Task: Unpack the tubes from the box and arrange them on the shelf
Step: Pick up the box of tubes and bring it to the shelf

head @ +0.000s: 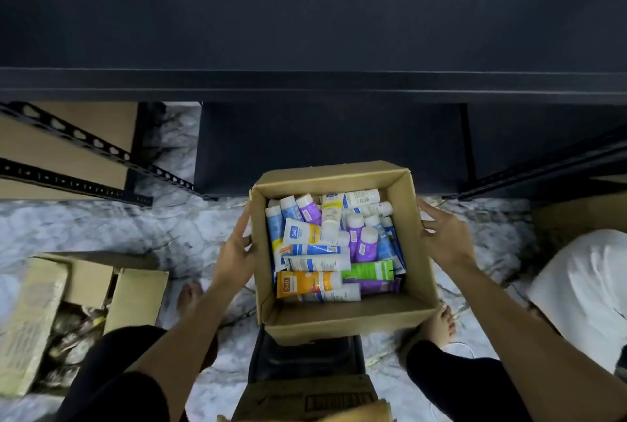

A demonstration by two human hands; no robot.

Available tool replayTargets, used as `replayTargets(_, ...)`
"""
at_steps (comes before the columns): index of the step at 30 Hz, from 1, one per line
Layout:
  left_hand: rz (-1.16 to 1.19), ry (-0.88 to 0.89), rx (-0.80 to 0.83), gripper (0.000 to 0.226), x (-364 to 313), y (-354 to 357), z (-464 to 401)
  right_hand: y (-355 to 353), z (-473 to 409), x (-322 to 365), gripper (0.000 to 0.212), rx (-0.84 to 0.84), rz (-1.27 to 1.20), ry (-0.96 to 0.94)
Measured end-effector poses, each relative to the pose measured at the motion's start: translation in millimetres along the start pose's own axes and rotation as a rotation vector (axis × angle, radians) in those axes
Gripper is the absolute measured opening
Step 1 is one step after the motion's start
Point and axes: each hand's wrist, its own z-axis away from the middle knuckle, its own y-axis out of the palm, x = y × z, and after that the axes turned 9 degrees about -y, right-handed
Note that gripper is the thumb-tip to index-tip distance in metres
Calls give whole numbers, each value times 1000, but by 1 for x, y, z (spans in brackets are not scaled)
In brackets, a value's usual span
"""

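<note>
Loosely spread, left hand (pixel 237 248) and right hand (pixel 444 231) fingers pressed flat on opposite walls of box (pixel 339 316), full of tubes (pixel 325 245), below shelf (pixel 305 82); another carton (pixel 51 313) left.

Head camera looks steeply down from above, close over box (pixel 342 316); shelf (pixel 305 82) ahead.

Both forearms are bare, no sleeves showing, and the left hand (pixel 237 248) and right hand (pixel 444 235) carry no rings, watch or gloves; dark black trousers (pixel 115 381) cover both legs, and the feet (pixel 437 323) below are bare
</note>
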Motion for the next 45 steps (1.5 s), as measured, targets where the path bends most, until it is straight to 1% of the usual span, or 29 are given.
replayTargets(3,-18,-16,-16,79,9,-16,-1,16,4,16,62,22,-16,23)
replayTargets(9,-83,-31,-20,87,28,-36,-16,34,5,29,62,2,-25,9)
replayTargets(17,-170,26,-30,89,39,-43,-28,57,10,13,67,-40,-9,-18)
replayTargets(20,-107,37,7,90,46,-43,-31,61,10,9,69,-39,0,-44)
replayTargets(24,-49,45,15,92,59,-43,-38,67,8,0,67,-44,12,-62)
replayTargets(31,62,95,69,84,75,-34,-49,76,12,-8,62,-47,11,-143)
replayTargets(36,92,146,85,82,77,-27,-47,76,19,-14,64,-70,12,-135)
replayTargets(39,67,179,93,82,79,-27,-49,77,23,-12,64,-82,6,-139)
replayTargets(41,95,174,101,82,81,-27,-52,78,22,-10,63,-84,21,-158)
replayTargets(43,100,163,75,80,78,-26,-48,80,21,-12,63,-71,-2,-162)
replayTargets(45,80,175,71,78,74,-24,-44,83,19,-15,64,-57,-22,-162)
